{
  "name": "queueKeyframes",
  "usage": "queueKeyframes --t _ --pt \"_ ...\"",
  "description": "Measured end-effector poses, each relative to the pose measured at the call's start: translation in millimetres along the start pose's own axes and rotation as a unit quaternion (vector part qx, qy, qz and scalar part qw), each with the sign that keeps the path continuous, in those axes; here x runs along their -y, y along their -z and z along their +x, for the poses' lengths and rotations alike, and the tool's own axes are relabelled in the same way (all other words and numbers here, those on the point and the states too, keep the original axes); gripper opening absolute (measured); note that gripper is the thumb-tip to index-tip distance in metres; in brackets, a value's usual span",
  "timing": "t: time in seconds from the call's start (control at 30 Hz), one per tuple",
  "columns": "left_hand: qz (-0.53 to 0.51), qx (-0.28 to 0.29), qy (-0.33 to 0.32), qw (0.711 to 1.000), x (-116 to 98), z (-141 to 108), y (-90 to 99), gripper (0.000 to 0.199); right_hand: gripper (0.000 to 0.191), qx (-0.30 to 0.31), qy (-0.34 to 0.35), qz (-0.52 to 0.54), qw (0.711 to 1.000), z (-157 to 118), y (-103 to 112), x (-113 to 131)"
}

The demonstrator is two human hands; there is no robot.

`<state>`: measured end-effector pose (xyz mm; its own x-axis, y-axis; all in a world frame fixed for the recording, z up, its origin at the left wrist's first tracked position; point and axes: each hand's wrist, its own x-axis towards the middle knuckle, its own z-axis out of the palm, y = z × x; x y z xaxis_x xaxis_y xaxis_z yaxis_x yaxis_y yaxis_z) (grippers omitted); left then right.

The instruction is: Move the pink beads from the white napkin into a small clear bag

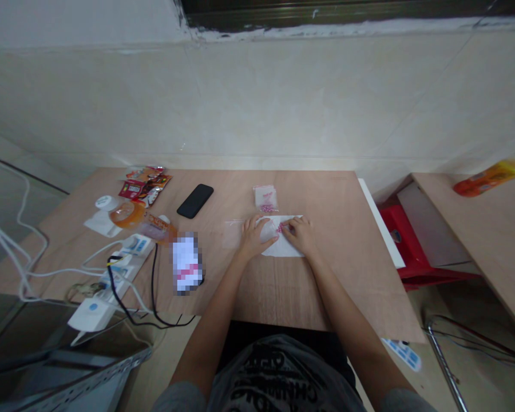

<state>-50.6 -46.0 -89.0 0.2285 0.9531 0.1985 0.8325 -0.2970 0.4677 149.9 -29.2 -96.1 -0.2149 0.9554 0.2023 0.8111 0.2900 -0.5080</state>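
Sheet: white paper sheet (281,246) with pink bits on it is laid on the wooden table (339,229), near the middle.
Left hand (253,237): is placed on the sheet's left edge, over clear plastic film (234,233); grip cannot be told.
Right hand (300,236): is placed on the pink bits; grip cannot be told.
Small bag: small clear bag (266,198) of pink beads is left at 12 o'clock from the sheet, untouched.
Phone: black phone (195,201) is set at 10 o'clock.
Snack packets: snack packets (146,186) are piled at 10 o'clock, at the table corner.
Power strip: power strip (131,254) is placed at 8 o'clock.
Stool: red stool (412,240) is seen at 3 o'clock, beyond the table edge.
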Motion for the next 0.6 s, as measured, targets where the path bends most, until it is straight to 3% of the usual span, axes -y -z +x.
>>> queueKeyframes --t 0.23,0.6 --pt "0.001 -0.001 -0.006 1.0 0.9 0.4 -0.6 0.062 0.027 -0.008 0.0 0.017 1.0 -0.1 1.1 0.3" --pt "0.008 0.016 -0.024 1.0 3.4 0.3 -1.9 0.065 0.029 0.001 0.058 0.071 0.996 -1.8 3.0 -0.2"
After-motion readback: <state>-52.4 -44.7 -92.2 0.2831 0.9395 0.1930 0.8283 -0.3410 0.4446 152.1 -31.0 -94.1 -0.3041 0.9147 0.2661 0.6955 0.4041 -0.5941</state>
